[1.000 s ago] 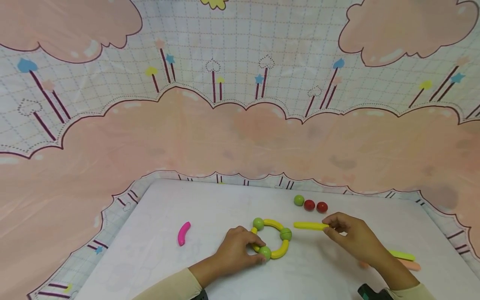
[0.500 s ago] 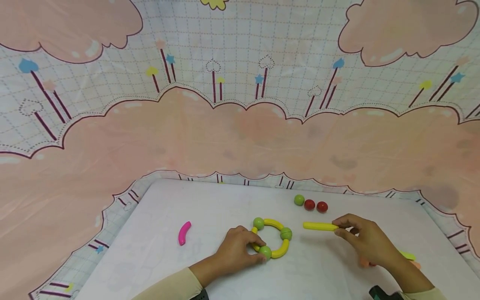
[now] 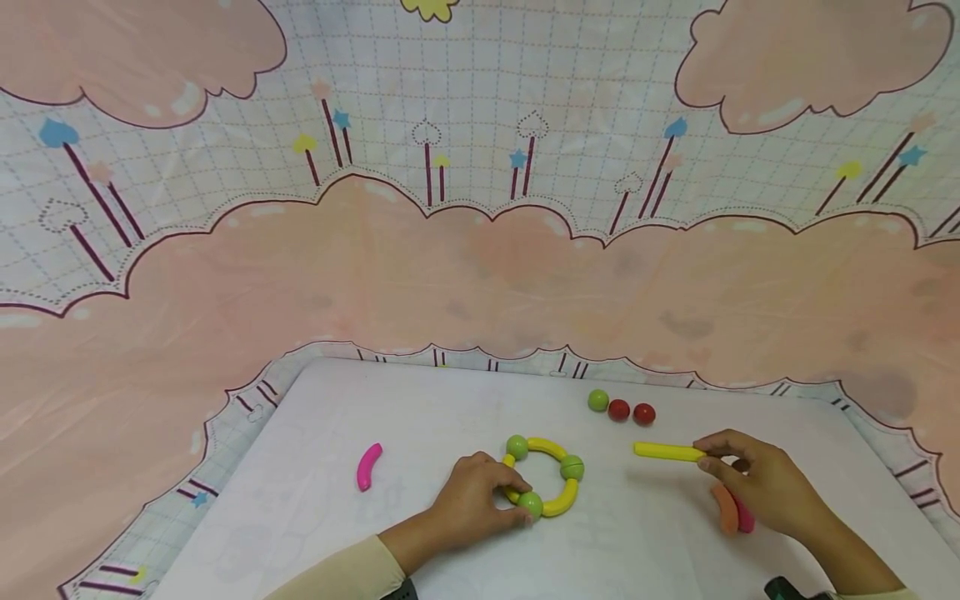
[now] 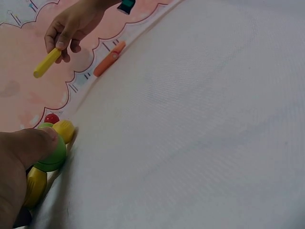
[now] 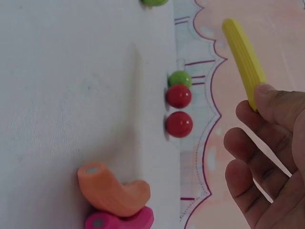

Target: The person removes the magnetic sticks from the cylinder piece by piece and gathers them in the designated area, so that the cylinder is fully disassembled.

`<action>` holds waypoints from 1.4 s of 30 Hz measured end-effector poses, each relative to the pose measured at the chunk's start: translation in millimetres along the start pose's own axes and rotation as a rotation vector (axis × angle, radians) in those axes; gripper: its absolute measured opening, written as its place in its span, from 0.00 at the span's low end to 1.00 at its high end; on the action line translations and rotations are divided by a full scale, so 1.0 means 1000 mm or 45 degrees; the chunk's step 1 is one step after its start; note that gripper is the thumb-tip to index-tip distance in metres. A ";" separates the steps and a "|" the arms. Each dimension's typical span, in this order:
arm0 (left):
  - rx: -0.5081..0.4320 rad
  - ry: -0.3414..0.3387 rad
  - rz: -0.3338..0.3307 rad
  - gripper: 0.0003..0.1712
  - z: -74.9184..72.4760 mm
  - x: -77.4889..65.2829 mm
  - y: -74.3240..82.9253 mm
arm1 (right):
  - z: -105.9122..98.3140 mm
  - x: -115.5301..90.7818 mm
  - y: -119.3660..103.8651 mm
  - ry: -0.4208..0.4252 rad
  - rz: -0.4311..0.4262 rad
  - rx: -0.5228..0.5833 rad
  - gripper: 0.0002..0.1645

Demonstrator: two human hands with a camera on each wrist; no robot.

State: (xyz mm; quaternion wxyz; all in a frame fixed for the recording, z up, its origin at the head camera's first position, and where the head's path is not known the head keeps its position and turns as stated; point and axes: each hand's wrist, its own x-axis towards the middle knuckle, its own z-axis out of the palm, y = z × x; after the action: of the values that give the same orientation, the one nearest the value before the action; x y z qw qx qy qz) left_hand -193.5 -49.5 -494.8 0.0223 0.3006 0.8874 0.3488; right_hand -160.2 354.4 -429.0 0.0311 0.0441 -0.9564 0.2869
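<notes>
On the white tabletop lies a ring of yellow curved sticks joined by green balls. My left hand pinches the near green ball of that ring between thumb and fingers; part of the ring is hidden behind the hand. In the left wrist view the thumb presses on a green ball. To the right, my right hand pinches one end of a straight yellow toy stick and holds it raised, its free end pointing left. The right wrist view shows this yellow stick between thumb and forefinger.
A green ball and two red balls stand in a row behind. Curved orange and pink pieces lie together beneath the right hand. A curved pink stick lies at left. A patterned cloth backdrop rises behind the table.
My right hand has moved to the right with the yellow stick. Its arm now covers the lime and orange sticks, and the curved orange and pink pieces show more. The left hand stays put.
</notes>
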 end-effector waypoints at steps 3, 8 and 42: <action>0.004 0.000 0.002 0.17 0.001 0.000 -0.001 | -0.003 -0.002 0.005 -0.006 0.032 -0.010 0.15; 0.023 0.003 0.018 0.18 0.003 0.001 -0.005 | -0.008 -0.006 0.012 -0.015 0.096 0.053 0.17; 0.002 -0.005 -0.020 0.17 0.003 0.001 -0.004 | -0.031 -0.016 0.066 0.084 0.010 -0.105 0.13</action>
State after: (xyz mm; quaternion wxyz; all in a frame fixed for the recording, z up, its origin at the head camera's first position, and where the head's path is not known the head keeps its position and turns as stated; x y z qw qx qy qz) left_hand -195.6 -49.6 -499.3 0.0264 0.2942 0.8901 0.3472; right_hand -149.9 427.4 -440.5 0.0633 0.0296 -0.9660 0.2488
